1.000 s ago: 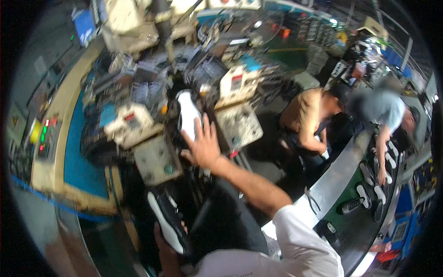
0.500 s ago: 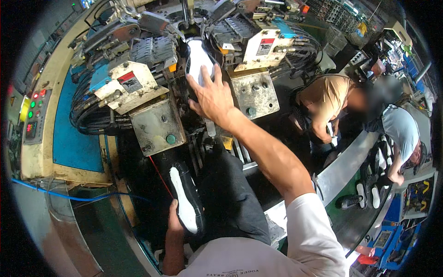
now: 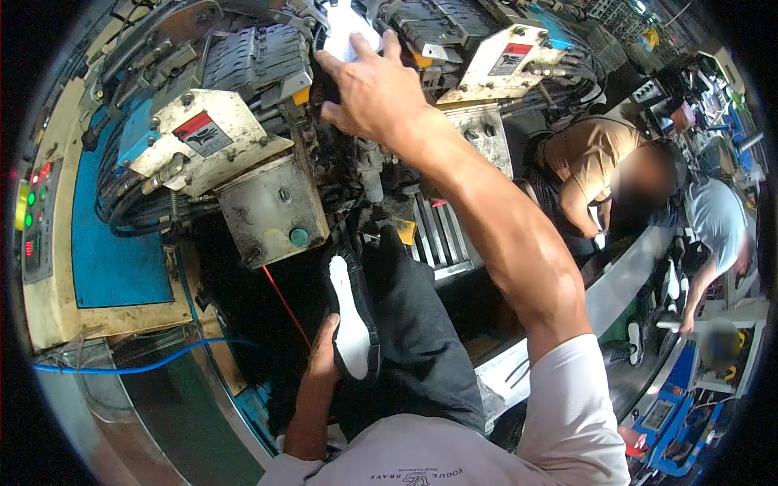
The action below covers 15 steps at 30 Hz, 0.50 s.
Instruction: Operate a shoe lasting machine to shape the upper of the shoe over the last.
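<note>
My left hand [image 3: 323,344] grips a black shoe upper [image 3: 372,336] by its side, low in front of my dark trousers. Its white underside [image 3: 350,320] faces up. My right arm reaches forward to a second shoe with a white underside [image 3: 344,20], seated between the two sides of a greasy machine [image 3: 267,69]. Across that white surface, my right hand [image 3: 374,89] rests with fingers spread and thumb held apart. The far end of this second shoe is cut off by the top of the picture.
At left stands a control panel [image 3: 36,211] with lit buttons beside a blue panel [image 3: 113,243]. A blue hose [image 3: 146,368] crosses below it. On the right, a person in a tan shirt [image 3: 596,154] and another in light blue [image 3: 717,219] bend over shoes near a metal ledge [image 3: 628,263].
The view has shifted, so the machine sits higher in the picture. My left hand has brought its shoe rightward and more upright. My right hand still touches the shoe in the machine.
</note>
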Each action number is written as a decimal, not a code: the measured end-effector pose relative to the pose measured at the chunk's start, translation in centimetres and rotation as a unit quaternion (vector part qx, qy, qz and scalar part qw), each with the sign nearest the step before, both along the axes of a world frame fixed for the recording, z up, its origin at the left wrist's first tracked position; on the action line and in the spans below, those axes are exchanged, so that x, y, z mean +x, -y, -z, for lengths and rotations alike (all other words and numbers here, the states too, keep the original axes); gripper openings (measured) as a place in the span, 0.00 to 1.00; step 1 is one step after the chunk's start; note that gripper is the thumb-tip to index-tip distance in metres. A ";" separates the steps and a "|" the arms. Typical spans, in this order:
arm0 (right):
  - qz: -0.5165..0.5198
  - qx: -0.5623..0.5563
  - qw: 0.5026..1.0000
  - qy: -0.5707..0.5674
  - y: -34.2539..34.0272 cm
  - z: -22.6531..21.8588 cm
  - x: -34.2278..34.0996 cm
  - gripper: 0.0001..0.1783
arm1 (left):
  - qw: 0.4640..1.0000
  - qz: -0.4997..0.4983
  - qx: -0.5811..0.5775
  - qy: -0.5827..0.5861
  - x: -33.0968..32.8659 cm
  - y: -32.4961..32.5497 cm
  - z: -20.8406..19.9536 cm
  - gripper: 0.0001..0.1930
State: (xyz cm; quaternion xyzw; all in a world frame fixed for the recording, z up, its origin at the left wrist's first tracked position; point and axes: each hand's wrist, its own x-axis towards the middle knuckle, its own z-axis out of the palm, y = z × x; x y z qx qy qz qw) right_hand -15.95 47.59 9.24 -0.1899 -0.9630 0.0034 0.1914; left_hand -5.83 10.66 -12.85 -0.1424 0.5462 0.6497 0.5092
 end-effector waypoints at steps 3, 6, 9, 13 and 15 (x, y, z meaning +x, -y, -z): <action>0.024 -0.008 1.000 0.014 0.6 -1.0 -1.6 0.44 | 1.000 0.009 -0.004 -0.026 -0.1 0.3 0.3 0.28; 0.044 -0.006 0.997 0.068 0.4 -2.0 -2.7 0.43 | 0.999 0.009 -0.016 -0.036 0.2 1.9 0.2 0.28; 0.011 -0.024 0.998 0.065 -0.4 -1.5 -2.1 0.45 | 0.983 -0.023 0.181 0.023 0.6 4.5 -0.5 0.37; -0.076 -0.012 0.988 -0.133 0.7 4.3 2.6 0.50 | 0.965 -0.027 0.245 -0.085 2.3 9.0 -1.6 0.43; -0.141 -0.091 0.964 -0.204 3.4 9.5 8.0 0.45 | 0.980 -0.097 0.149 -0.083 3.7 12.1 -1.9 0.44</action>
